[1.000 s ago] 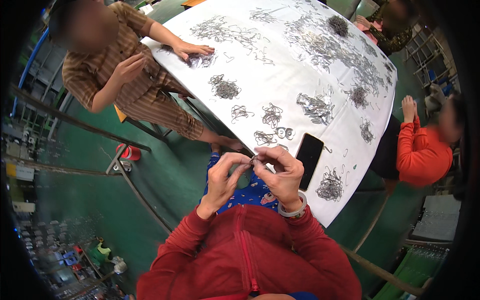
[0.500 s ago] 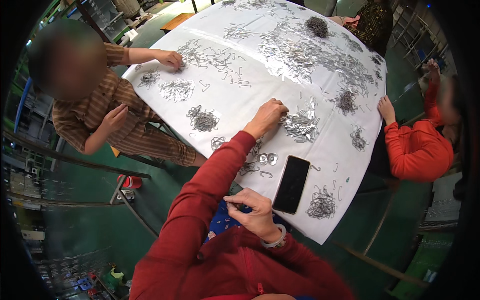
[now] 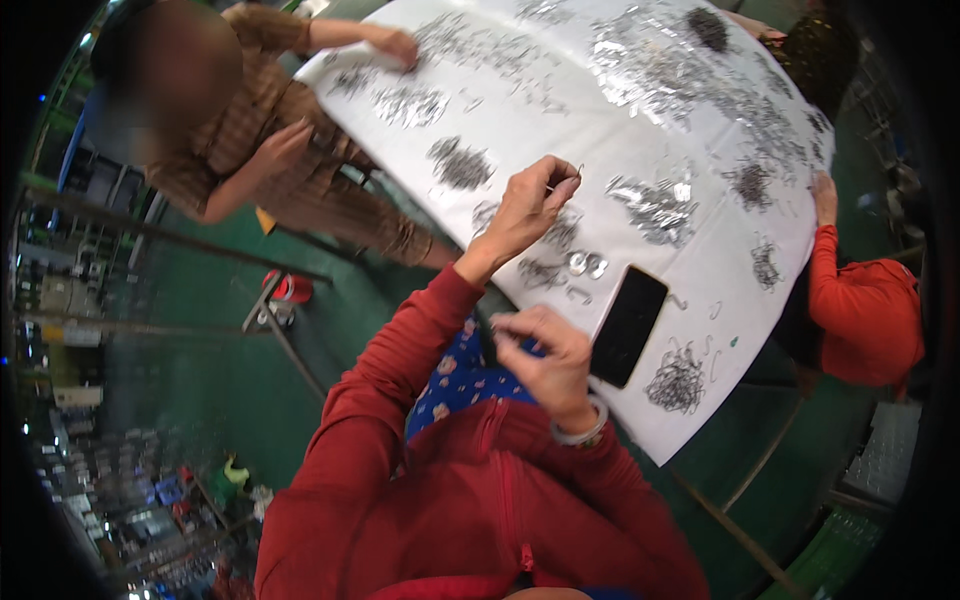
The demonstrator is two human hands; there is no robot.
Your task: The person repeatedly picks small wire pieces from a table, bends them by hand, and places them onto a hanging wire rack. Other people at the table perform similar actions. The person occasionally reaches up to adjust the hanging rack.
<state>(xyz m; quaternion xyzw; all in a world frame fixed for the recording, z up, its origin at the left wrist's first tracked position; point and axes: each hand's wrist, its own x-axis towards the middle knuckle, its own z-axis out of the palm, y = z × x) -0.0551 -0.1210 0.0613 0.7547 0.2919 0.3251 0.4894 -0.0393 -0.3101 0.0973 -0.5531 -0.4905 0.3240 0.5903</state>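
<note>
My left hand is raised over the white-covered table, pinching a small wire hook whose bent end shows at the fingertips. Close to the right of it lies a pile of flat silvery metal pieces. My right hand, with a pale bracelet at its wrist, stays near my body at the table's edge. Its thumb and forefinger are pinched together; what they hold, if anything, is too small to make out. Loose wire hooks and a few round shiny pieces lie just beyond this hand.
A black phone lies near the table's front edge, beside a heap of wire hooks. More heaps cover the far side. One co-worker in brown stripes works at the left; another in orange-red sits at the right.
My left hand has lifted away from the silvery pile and come back toward me, a hook now at its fingertips. The right hand keeps its pinch. The whole view has shifted.
</note>
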